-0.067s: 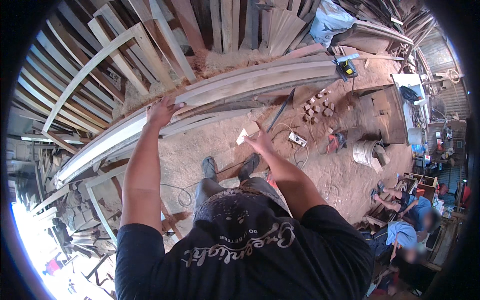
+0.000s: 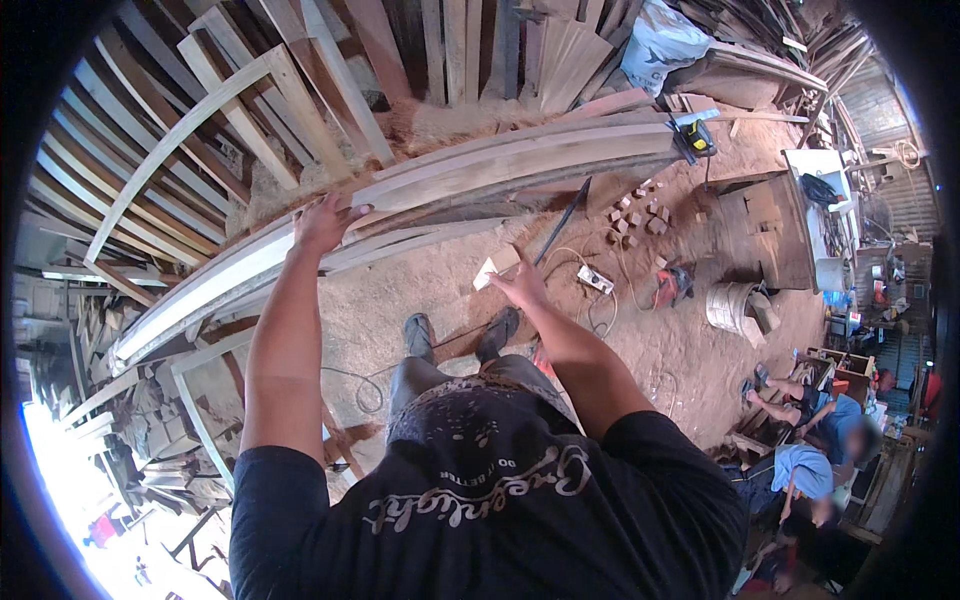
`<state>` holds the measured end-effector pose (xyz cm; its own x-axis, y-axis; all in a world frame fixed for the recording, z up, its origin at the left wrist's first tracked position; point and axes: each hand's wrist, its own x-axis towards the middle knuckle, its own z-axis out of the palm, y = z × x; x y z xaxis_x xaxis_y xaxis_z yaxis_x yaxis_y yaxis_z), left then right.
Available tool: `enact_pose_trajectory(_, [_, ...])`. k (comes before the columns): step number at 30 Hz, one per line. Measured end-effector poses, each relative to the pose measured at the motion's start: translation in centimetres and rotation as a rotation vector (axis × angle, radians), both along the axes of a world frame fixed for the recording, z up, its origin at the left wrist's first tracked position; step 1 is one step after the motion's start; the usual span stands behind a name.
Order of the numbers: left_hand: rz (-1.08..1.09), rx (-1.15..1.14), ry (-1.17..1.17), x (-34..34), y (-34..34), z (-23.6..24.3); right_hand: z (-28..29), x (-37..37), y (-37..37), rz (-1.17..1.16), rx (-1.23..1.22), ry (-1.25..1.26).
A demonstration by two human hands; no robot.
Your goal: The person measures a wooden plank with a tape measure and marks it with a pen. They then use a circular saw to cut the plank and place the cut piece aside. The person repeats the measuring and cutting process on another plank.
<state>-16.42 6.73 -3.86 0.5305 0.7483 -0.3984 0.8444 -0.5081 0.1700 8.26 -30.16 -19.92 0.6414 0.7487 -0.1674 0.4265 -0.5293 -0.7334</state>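
Observation:
A long pale wooden board [image 2: 430, 184] lies across in front of me on a low stack of timber. My left hand [image 2: 322, 224] rests on its upper face, thumb stretched to the right and fingers apart. My right hand [image 2: 524, 287] is closed on a small wooden block [image 2: 503, 260], held above the floor on the near side of the board. One face of the block is bright in the light. The block is apart from the board.
A yellow and black power tool [image 2: 696, 138] sits at the board's right end. Several small wood offcuts [image 2: 630, 222], a dark bar [image 2: 566, 220], a white power strip [image 2: 595, 279] and a red power tool [image 2: 672, 286] lie on the dusty floor. People [image 2: 840, 425] sit at right.

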Motion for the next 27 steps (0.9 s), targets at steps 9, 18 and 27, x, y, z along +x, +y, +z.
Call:
enact_pose_trajectory(9, [-0.032, 0.14, -0.133, -1.2, 1.3, -3.2, -0.5, -0.3, 0.8, 0.011, -0.053, -0.03])
enact_pose_trajectory(18, [0.024, 0.046, -0.178, -1.0, 0.1, -1.5, -1.1, -0.3, 0.3, 0.091, -0.188, -0.007])
enact_pose_trajectory(27, [0.057, 0.179, -0.264, -1.9, -2.8, -0.8, -3.6, 2.4, 1.1, 0.106, -0.134, -0.077])
